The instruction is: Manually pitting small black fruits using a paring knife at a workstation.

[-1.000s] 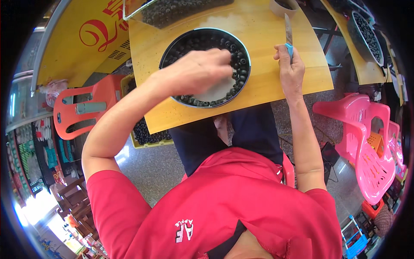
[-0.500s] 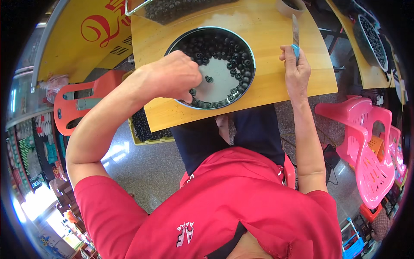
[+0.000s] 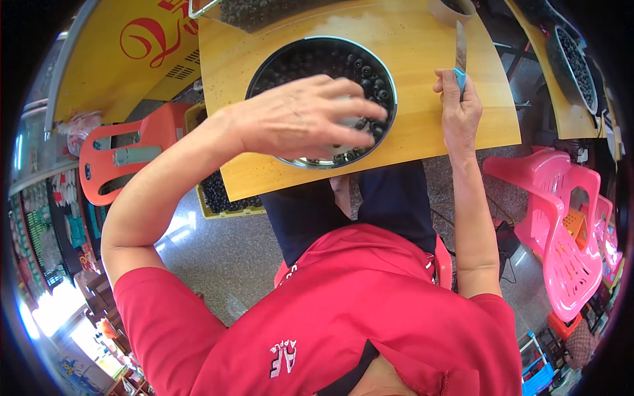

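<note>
Far to the left of the left grip, an orange chair stands beside the bench; nearer, below that forearm, a yellow crate of dark pieces rests lower down. The left grip itself reaches over a round bowl, its fingers spread and slightly blurred, pinching nothing that shows; whether the fingertips touch anything is impossible to tell. Half a second ago the same grip was curled at the bowl's left side, leaving the pale bottom in view; now it is opened out across the middle and hides most of that patch. The change suggests that the handling of the dark round pieces continues inside the bowl, where they lie beneath and around the left grip, plainest beyond its fingertips.

To the right, well apart from the bowl, the right grip is closed around the blue handle of a knife, blade pointing away from the wearer. It looks much as it did, so the blade appears to be waiting its turn. Farther right of that grip stands a pink chair.
</note>
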`<state>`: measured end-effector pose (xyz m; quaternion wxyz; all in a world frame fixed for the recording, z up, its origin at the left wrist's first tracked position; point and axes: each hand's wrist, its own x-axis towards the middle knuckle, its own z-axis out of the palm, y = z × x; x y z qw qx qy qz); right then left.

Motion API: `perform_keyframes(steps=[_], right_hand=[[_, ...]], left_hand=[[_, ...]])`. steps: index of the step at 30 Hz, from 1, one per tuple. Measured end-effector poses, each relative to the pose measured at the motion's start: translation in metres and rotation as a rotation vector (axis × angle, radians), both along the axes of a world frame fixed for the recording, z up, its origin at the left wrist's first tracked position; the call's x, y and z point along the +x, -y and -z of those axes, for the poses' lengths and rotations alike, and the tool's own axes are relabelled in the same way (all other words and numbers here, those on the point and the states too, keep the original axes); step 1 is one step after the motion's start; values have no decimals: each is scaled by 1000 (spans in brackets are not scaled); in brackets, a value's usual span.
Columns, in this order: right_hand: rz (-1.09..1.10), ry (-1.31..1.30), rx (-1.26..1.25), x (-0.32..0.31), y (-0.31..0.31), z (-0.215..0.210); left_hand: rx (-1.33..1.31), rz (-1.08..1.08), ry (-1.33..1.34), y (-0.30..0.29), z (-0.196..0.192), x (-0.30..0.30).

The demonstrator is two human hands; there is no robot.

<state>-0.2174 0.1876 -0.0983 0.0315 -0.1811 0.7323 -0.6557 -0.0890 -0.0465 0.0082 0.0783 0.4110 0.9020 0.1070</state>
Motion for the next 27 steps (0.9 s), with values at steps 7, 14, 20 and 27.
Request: perform_keyframes(steps=[7,14,20,27], right_hand=[[-10,-3,-5,-1,0,3],[-27,7,-19,-1,0,3],[-18,18,-28,-1,-1,2],[-25,11,-43,-1,0,4]], left_hand=[[-9,95,-91,-14,27,-5],[-25,-126,-242,13,11,-7],[44,-183,-107,23,4,7],[191,-59,67,-13,27,14]])
